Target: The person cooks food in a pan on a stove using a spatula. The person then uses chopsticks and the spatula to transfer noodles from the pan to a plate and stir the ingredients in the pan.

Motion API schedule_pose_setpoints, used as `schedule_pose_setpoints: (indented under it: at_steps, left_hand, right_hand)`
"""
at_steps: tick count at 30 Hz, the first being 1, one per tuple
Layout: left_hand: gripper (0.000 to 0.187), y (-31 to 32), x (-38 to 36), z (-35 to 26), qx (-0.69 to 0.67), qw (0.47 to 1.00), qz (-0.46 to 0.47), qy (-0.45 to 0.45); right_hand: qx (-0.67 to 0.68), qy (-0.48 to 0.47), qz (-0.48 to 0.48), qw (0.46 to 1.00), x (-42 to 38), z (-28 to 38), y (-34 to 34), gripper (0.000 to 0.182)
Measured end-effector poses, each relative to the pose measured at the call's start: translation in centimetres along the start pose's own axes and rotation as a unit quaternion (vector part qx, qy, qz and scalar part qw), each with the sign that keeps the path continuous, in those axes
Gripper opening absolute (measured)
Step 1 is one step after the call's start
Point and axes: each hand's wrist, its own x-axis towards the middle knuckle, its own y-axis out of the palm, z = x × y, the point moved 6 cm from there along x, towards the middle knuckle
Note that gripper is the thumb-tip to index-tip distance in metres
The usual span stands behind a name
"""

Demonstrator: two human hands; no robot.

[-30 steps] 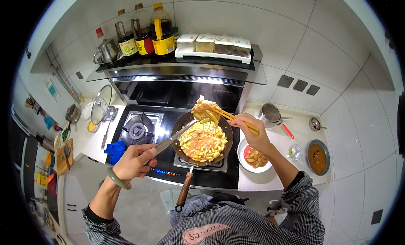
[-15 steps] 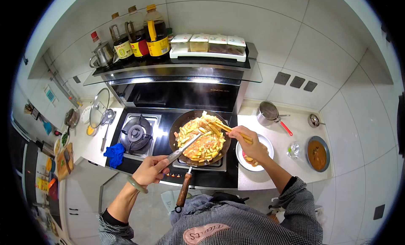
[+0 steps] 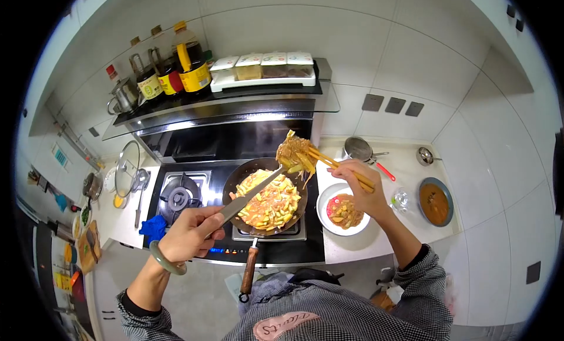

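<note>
My left hand (image 3: pixel 191 232) is closed round the handle of a long metal cooking utensil (image 3: pixel 244 207); its head is hidden under food. My right hand (image 3: pixel 363 185) grips a pair of chopsticks (image 3: pixel 336 166). Their tips press on a clump of noodle-like strands and vegetable pieces (image 3: pixel 295 153), raised above the pan's far right side and resting on the utensil's far end. Below, a dark frying pan (image 3: pixel 232 183) with a wooden handle (image 3: pixel 249 270) sits on the right burner, holding chopped yellow-green pieces in reddish sauce (image 3: pixel 273 203). A white bowl (image 3: pixel 363 224) to its right contains similar food.
The left burner (image 3: pixel 180 194) has a blue cloth (image 3: pixel 154 228) beside it. On the right counter are a red-handled saucepan (image 3: pixel 358 148), a clear glass (image 3: pixel 401 200) and a grey bowl of brown soup (image 3: pixel 436 203). Sauce bottles (image 3: pixel 192 65) and seasoning boxes (image 3: pixel 261 71) stand above.
The food clump has risen out of the pan and shifted right, carried between the utensil and chopsticks. Both hands have moved with it, and the white bowl is less covered by my right arm.
</note>
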Motion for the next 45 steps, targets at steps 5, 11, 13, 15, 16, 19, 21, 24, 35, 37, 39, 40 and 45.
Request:
schedule_pose_setpoints:
  at_steps: [5,11,13,15,16,19,21,24,35,37,39,40,45]
  left_hand:
    - [0.034,2.5,1.3,-1.6,0.022,0.999,0.042,0.015]
    - [0.028,7.5,8.6,3.0,0.131,0.986,0.093,0.048]
    - [0.026,10.1,12.5,5.8,0.208,0.967,0.069,0.131]
    - [0.024,13.0,16.0,8.9,0.296,0.918,0.018,0.262]
    - [0.025,14.5,17.2,10.1,0.332,0.887,-0.012,0.319]
    - [0.050,17.7,20.1,14.3,0.548,0.796,-0.036,0.254]
    - [0.051,18.4,19.7,14.9,0.585,0.764,-0.050,0.266]
    - [0.051,18.7,18.3,14.9,0.653,0.689,-0.084,0.305]
    - [0.048,16.6,14.9,13.7,0.654,0.628,-0.188,0.377]
    - [0.047,15.9,14.7,13.4,0.591,0.716,-0.154,0.339]
    - [0.038,14.4,14.9,14.0,0.404,0.854,-0.110,0.310]
    - [0.038,13.8,14.7,14.0,0.403,0.854,-0.119,0.308]
    - [0.034,9.7,10.7,14.2,0.210,0.948,-0.127,0.202]
  right_hand:
    - [-0.072,0.002,-0.032,0.997,-1.8,1.0,-4.1,0.011]
    - [-0.023,0.134,-0.100,0.986,-8.8,-4.7,-6.3,0.015]
    - [0.011,0.170,-0.129,0.977,-12.3,-8.5,-6.0,0.017]
    - [0.046,0.207,-0.158,0.964,-15.7,-12.4,-5.5,0.019]
    - [0.053,0.246,-0.170,0.953,-17.4,-14.6,-5.4,0.020]
    - [0.048,0.330,-0.177,0.926,-21.0,-17.0,-5.7,0.023]
    - [0.037,0.374,-0.169,0.911,-21.8,-17.5,-5.9,0.024]
    - [-0.009,0.356,-0.205,0.912,-21.9,-15.5,-6.5,0.025]
    - [-0.023,0.345,-0.243,0.906,-22.7,-17.4,-3.2,0.028]
    - [-0.078,0.325,-0.245,0.910,-22.5,-16.6,-4.0,0.028]
    - [-0.033,0.364,-0.251,0.896,-23.7,-17.3,-4.7,0.028]
    - [0.008,0.402,-0.259,0.878,-23.9,-17.7,-4.8,0.028]
    - [0.027,0.327,-0.301,0.895,-21.1,-13.6,-5.8,0.028]
